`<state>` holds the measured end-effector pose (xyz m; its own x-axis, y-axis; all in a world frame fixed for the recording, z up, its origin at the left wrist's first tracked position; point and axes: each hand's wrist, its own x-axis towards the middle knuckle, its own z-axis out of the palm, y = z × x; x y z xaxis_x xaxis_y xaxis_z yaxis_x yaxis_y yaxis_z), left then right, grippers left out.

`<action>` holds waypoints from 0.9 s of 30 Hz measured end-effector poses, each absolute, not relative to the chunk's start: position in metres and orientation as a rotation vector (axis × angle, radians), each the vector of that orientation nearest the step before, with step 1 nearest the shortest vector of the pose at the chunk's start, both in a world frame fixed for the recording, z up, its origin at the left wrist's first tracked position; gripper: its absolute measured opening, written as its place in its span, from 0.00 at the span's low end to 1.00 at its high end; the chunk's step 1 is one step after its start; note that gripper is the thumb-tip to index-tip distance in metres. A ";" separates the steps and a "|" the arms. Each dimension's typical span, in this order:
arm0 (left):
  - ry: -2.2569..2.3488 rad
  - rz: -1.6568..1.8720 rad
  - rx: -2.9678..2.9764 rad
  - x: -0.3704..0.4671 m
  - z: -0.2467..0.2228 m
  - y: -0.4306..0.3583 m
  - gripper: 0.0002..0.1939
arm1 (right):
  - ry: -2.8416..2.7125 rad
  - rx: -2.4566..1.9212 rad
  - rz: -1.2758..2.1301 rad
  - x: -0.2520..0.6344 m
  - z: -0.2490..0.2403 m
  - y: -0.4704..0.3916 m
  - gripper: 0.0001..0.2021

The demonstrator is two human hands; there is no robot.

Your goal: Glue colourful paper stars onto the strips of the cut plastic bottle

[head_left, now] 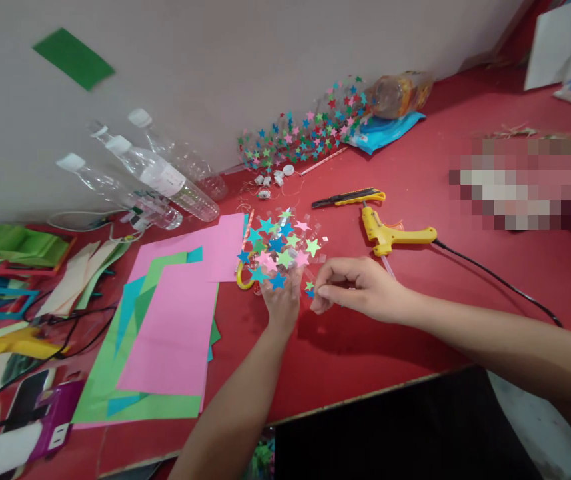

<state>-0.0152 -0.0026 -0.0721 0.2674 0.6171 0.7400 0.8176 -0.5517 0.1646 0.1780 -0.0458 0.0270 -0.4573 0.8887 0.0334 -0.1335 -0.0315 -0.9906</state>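
My left hand (284,298) is wrapped round a clear plastic piece (285,248) dotted with blue, green and pink paper stars, which hides most of the fingers. Just right of it, my right hand (360,290) is closed in a pinch, and whatever the fingertips hold cannot be made out. A green star (310,286) and a blue one lie by those fingertips. Beyond my right hand rests a yellow glue gun (395,235), its black cord running right. Behind that lies a yellow-and-black utility knife (349,198).
Sheets of coloured paper (168,333) lie left of my hands, with clear bottles (145,170) behind them. Star-covered bottles (300,130) line the wall. Another yellow glue gun (25,343) and a purple power strip (60,417) with cables occupy the left side.
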 end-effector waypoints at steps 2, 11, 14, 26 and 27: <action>-1.341 -1.146 -2.317 -0.017 -0.073 -0.003 0.17 | -1.437 -0.837 1.613 0.178 0.027 -0.046 0.04; -1.491 -1.096 -2.260 -0.016 -0.080 -0.005 0.18 | -1.466 -0.775 1.529 0.177 0.020 -0.045 0.05; -1.469 -1.089 -2.268 -0.016 -0.080 -0.005 0.18 | -1.563 -0.793 1.430 0.178 0.021 -0.047 0.03; -1.704 -0.857 -2.485 -0.031 -0.084 -0.001 0.18 | -2.104 -0.862 0.232 0.180 0.011 -0.046 0.08; -1.695 -0.820 -2.519 -0.033 -0.083 0.000 0.19 | -2.120 -0.882 0.113 0.181 0.010 -0.045 0.09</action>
<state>-0.0328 -0.0002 -0.0828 0.2829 0.8643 0.4159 0.8625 -0.4189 0.2839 0.1807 -0.0450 0.0105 -0.4206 0.6258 0.6569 0.5523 0.7510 -0.3619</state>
